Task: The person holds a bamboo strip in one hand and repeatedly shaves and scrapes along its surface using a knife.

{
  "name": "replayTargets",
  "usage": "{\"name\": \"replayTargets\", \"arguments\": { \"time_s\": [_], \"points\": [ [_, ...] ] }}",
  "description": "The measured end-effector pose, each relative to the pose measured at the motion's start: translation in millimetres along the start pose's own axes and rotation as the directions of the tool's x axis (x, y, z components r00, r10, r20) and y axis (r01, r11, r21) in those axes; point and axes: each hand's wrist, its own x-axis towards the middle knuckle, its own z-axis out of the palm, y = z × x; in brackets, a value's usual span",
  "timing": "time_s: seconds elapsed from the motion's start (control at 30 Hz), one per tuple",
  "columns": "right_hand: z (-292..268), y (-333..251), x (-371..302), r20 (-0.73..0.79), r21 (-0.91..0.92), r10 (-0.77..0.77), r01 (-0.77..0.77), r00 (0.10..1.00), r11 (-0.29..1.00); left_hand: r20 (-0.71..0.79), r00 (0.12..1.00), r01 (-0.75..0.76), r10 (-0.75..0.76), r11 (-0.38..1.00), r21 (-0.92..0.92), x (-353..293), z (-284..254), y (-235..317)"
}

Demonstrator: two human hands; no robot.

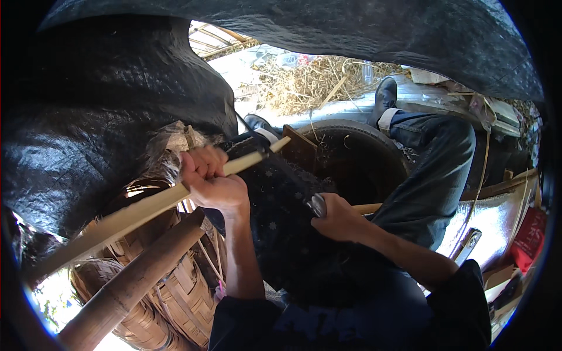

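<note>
My left hand [213, 181] is closed around a long, pale bamboo strip [137, 207], which slants from the lower left up toward the middle. In my right hand [339, 219] is the grey handle of a knife [315, 205]. Its dark, blurred blade reaches up and left and meets the strip near the far end, beyond my left hand. A dark patterned cloth [269, 234] covers my lap beneath both hands. Just past the strip's tip stands a small brown wooden board [300, 145], by the rim of a round dark tub or tyre [351, 127].
A thick bamboo pole [132, 272] and woven baskets [181, 298] lie at my left. Black plastic sheeting [105, 99] hangs left and overhead. Dry straw [310, 85] is heaped ahead. My right leg [433, 169] stretches beside the tub; a red bag [528, 234] sits far right.
</note>
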Motion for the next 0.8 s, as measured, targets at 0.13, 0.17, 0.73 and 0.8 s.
{"name": "replayTargets", "arguments": {
  "time_s": [0.13,0.17,0.73,0.8],
  "points": [
    [-18,-8,11,0.001,0.034,-0.069,0.069,0.998,0.997,-0.005,1.0,0.022,-0.022,0.996,-0.081,-5,-16,2],
    [-27,-19,10,0.019,0.06,-0.121,0.12,0.992,0.991,-0.011,0.999,0.029,-0.03,0.998,-0.05,-5,-14,3],
    [-40,6,12,0.005,0.0,-0.057,0.057,0.998,0.998,-0.144,0.989,-0.02,0.03,0.997,0.071,2,-11,-3],
    [-57,-27,3,0.005,0.066,-0.11,0.109,0.994,0.992,-0.117,0.993,-0.003,0.011,0.998,0.066,4,-12,0]
  ]
}}
